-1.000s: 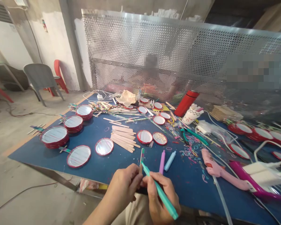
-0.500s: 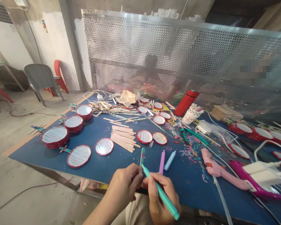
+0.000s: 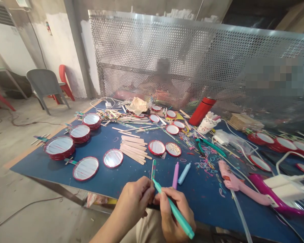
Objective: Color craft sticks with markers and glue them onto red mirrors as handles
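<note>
My left hand (image 3: pixel 136 197) pinches a wooden craft stick (image 3: pixel 153 167) upright near the table's front edge. Its upper part is coloured in green and purple patches. In my right hand (image 3: pixel 176 212) is a teal marker (image 3: pixel 176 212), its tip touching the stick just above my left fingers. A purple marker (image 3: pixel 175 175) and a light blue marker (image 3: pixel 184 173) lie on the table just beyond my right hand. Farther back, several plain craft sticks (image 3: pixel 133 148) lie fanned out side by side. The lower end of the held stick is hidden by my fingers.
Red-rimmed round discs (image 3: pixel 85 168) lie singly and in stacks on the blue table (image 3: pixel 139 173). To the right are a pink glue gun (image 3: pixel 239 185), green-handled pliers (image 3: pixel 212 147), small coloured bands (image 3: pixel 207 165) and a white power strip with cables. A red bottle (image 3: pixel 202 111) stands behind.
The marker tip has shifted slightly down the stick, toward my left fingers. Both hands otherwise keep nearly the same place and grip.
</note>
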The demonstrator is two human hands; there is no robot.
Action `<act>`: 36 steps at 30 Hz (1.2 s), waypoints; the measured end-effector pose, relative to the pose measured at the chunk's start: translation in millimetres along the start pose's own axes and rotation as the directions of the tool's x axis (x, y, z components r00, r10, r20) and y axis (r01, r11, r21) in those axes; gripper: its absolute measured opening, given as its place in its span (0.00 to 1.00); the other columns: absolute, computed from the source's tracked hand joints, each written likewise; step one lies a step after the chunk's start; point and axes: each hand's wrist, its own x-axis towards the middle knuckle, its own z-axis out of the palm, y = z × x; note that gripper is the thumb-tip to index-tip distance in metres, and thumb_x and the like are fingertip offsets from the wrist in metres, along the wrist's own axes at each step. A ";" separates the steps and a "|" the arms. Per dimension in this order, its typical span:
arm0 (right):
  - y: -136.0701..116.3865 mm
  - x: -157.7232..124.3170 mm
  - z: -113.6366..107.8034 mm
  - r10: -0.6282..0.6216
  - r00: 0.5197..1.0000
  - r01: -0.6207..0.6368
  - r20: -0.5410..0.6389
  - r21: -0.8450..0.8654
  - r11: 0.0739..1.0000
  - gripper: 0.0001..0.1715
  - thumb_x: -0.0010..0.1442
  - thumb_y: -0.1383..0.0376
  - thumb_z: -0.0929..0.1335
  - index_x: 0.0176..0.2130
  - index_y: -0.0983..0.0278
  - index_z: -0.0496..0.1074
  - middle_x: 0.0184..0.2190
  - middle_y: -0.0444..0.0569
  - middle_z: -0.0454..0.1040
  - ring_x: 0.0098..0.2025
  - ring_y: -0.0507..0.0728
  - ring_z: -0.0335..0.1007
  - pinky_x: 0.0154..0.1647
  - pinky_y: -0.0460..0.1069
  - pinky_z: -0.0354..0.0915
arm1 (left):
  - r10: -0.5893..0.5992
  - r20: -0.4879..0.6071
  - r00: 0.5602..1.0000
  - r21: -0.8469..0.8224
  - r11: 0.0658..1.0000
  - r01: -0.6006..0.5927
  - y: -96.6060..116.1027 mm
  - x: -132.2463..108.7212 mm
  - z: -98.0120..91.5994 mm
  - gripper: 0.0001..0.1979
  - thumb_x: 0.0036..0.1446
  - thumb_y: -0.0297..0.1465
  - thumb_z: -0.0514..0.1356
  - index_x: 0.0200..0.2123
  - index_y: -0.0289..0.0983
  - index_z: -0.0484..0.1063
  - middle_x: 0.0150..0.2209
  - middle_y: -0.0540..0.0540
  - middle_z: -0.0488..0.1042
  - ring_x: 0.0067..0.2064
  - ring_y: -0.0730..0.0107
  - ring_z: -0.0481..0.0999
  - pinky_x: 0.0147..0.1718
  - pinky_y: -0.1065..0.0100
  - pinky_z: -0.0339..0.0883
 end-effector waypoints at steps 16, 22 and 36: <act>-5.5 4.0 2.7 0.060 0.996 -0.060 -0.060 0.001 0.998 0.07 0.68 0.64 0.69 0.37 0.63 0.76 0.24 0.44 0.78 0.21 0.52 0.75 0.24 0.44 0.71 | -0.004 -0.024 1.000 -0.040 0.999 0.004 -5.9 0.0 3.1 0.13 0.65 0.36 0.51 0.27 0.41 0.58 0.25 0.54 0.73 0.18 0.76 0.70 0.18 0.76 0.57; -3.2 2.5 1.9 -0.019 1.000 0.019 -0.012 -0.010 1.000 0.06 0.67 0.63 0.70 0.39 0.62 0.77 0.27 0.46 0.80 0.23 0.53 0.78 0.24 0.44 0.73 | 0.005 -0.018 1.000 -0.039 0.999 -0.005 -3.9 -1.5 0.6 0.11 0.65 0.36 0.52 0.30 0.41 0.61 0.25 0.54 0.71 0.18 0.76 0.69 0.18 0.76 0.57; -1.5 4.4 1.0 0.019 1.000 -0.019 -0.020 0.018 1.000 0.04 0.68 0.66 0.69 0.40 0.63 0.76 0.27 0.46 0.80 0.24 0.53 0.79 0.25 0.43 0.75 | 0.026 -0.024 0.999 -0.030 0.999 -0.026 -4.4 -0.6 0.6 0.12 0.65 0.36 0.51 0.27 0.41 0.59 0.23 0.54 0.71 0.18 0.75 0.70 0.19 0.75 0.56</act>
